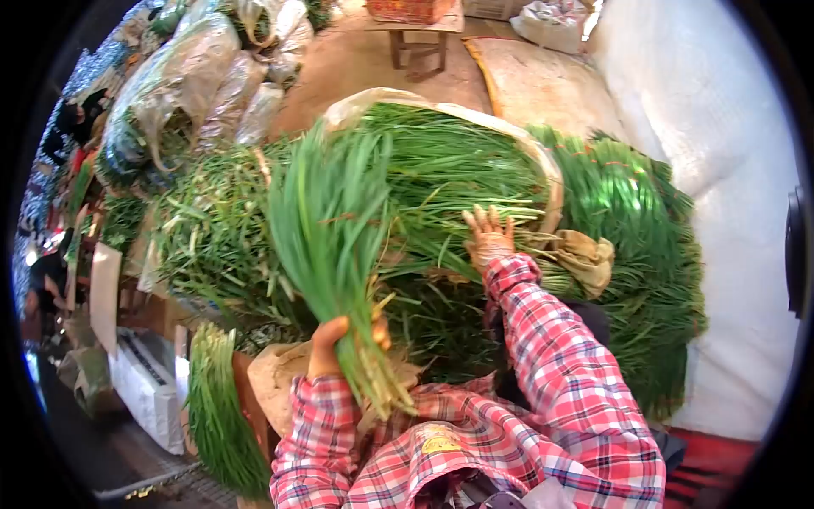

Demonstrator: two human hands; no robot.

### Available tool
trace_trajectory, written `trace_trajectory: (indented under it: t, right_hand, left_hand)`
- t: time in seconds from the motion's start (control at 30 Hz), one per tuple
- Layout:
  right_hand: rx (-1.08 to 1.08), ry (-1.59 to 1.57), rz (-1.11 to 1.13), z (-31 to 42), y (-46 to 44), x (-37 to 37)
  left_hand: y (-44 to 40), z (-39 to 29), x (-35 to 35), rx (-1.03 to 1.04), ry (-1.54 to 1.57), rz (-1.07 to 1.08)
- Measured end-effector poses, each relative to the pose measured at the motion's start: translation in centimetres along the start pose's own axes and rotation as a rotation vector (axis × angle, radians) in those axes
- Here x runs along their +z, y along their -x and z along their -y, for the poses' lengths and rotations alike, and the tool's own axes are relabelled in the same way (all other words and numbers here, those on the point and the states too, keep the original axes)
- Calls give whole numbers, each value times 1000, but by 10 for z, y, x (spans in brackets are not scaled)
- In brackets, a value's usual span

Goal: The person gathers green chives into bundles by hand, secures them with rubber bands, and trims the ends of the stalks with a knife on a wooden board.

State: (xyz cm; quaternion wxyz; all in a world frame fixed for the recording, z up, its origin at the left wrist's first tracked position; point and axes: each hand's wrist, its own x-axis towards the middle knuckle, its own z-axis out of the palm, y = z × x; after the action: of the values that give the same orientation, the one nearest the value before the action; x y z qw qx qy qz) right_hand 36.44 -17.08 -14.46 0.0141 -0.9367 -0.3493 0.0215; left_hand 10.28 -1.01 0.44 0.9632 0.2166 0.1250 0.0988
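Observation:
My left hand is closed round the pale lower stems of a bunch of garlic chives. Its long flat green leaves point up and away from me, and a thin reddish tie shows across them. My right hand, fingers spread, lies on the stem ends of a large heap of loose chives. That heap rests in an open pale sack, whose rolled rim curves round its far side. A crumpled tan cloth sits just right of my right wrist.
Stacked chive bunches stand at the right against a white sheet wall. Loose leaf scraps pile up at the left, with another bunch below. Filled plastic bags and a small wooden table stand farther back.

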Motion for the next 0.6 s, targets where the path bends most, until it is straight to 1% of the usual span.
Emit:
trace_trajectory:
  t: [0.03,0.1,0.17,0.2,0.23,0.27,0.3,0.33,0.37,0.43,0.5,0.53,0.57,0.6]
  right_hand:
    - [32,4,27,3,-4,1]
    - [6,13,-9,-1,-10,10]
    - [34,-12,180,0,-21,-9]
    - [15,1,299,-1,-26,-26]
    - [14,15,408,3,-26,-51]
    - [-8,-23,448,1,-22,-63]
    - [-37,24,441,-5,-24,-58]
    - [-22,27,456,-7,-27,-56]
    - [36,27,512,8,-16,-81]
    - [30,165,532,-1,-35,-26]
    - [80,193,459,28,-12,-79]
    - [-3,246,508,28,-21,-81]
    - [-77,301,563,31,-23,-98]
    - [-175,657,881,52,-38,-112]
  left_hand:
    - [18,-14,-1,80,-53,67]
    - [50,-35,6,189,-131,-2]
    - [78,-49,10,303,-373,-125]
    - [89,-54,13,335,-396,-175]
    - [98,-58,-1,330,-371,-161]
    - [110,-62,-9,351,-364,-173]
    - [120,-66,-14,372,-358,-181]
    - [132,-73,-22,388,-362,-101]
    - [145,-81,-17,428,-375,-96]
    - [174,-90,-1,482,-377,-163]
    - [197,-96,5,519,-349,-208]
    - [203,-102,3,482,-392,-235]
    - [208,-104,-1,432,-430,-261]
    - [208,-103,-6,441,-440,-256]
